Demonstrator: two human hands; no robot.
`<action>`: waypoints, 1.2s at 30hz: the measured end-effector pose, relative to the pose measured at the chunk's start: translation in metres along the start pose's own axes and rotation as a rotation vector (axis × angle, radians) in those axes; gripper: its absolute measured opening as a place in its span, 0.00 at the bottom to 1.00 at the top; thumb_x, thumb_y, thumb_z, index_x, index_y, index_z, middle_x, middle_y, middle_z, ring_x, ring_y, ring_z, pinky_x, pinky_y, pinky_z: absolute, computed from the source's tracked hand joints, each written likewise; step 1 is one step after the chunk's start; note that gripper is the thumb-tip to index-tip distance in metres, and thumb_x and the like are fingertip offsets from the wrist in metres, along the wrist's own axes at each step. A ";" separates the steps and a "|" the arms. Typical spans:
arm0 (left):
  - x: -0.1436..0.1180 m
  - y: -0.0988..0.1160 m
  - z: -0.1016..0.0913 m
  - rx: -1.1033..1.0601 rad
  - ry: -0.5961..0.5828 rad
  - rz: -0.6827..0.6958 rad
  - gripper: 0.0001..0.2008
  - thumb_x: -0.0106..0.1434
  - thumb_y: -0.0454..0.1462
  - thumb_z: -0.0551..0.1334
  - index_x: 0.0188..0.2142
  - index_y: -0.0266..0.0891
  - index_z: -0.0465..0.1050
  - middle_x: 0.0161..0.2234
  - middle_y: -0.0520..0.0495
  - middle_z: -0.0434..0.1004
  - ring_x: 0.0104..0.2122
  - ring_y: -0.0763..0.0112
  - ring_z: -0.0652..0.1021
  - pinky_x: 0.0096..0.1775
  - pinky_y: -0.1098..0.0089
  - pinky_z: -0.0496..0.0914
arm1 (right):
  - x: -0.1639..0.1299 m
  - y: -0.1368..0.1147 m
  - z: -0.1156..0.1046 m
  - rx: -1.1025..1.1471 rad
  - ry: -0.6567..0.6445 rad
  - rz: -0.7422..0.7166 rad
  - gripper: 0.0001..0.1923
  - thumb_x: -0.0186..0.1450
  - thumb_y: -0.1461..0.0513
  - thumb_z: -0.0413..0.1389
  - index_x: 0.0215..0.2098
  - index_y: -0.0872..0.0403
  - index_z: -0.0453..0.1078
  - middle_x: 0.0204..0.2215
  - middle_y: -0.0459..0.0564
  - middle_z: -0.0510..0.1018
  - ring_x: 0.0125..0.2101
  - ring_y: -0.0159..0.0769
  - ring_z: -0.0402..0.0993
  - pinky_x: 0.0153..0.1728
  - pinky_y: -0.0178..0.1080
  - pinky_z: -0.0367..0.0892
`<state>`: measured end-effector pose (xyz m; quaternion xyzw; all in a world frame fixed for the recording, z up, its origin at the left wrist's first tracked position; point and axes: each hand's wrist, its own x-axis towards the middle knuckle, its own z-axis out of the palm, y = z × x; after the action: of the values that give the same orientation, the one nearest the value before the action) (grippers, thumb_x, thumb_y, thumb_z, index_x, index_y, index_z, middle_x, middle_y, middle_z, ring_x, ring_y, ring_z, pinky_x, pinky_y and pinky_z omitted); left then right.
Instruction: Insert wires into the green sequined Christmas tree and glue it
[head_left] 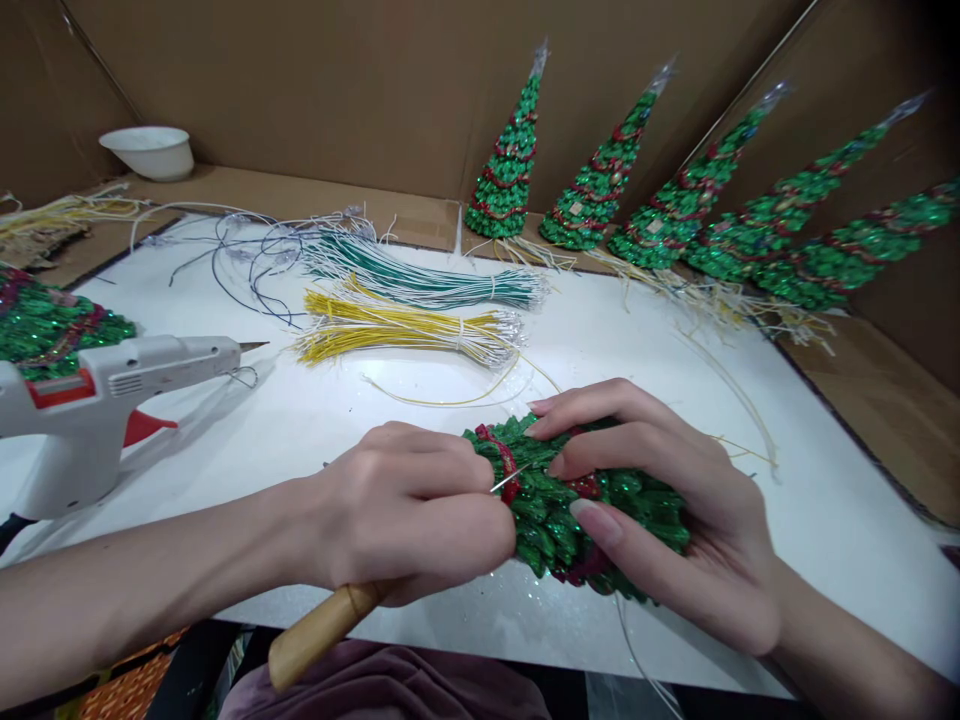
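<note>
Tree [570, 500] (lying sideways) in right hand [675, 500]

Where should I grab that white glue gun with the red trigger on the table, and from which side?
Grip the white hot-glue gun by its handle, low at the left, coming from the near left edge. Its metal nozzle points right, so stay behind the red trigger.

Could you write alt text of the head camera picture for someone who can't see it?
Two bare hands work on a green glitter tree: the right hand cradles it, the left hand pokes a wooden-handled awl into it. On the white table lie a glue gun, wire bundles and finished trees.
</note>
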<state>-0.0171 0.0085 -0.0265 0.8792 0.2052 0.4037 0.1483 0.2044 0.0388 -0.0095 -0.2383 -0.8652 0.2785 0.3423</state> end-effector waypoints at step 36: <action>-0.003 -0.006 -0.002 -0.679 0.486 -0.545 0.08 0.56 0.26 0.58 0.26 0.39 0.62 0.18 0.60 0.62 0.18 0.81 0.61 0.21 0.76 0.56 | 0.084 -0.023 -0.034 -0.344 -0.728 0.074 0.07 0.61 0.67 0.55 0.30 0.50 0.74 0.28 0.45 0.78 0.28 0.33 0.72 0.26 0.35 0.63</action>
<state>-0.0219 0.0120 -0.0295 0.5763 0.3132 0.5873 0.4741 0.1692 0.0836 0.0653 -0.2087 -0.9547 0.2081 -0.0418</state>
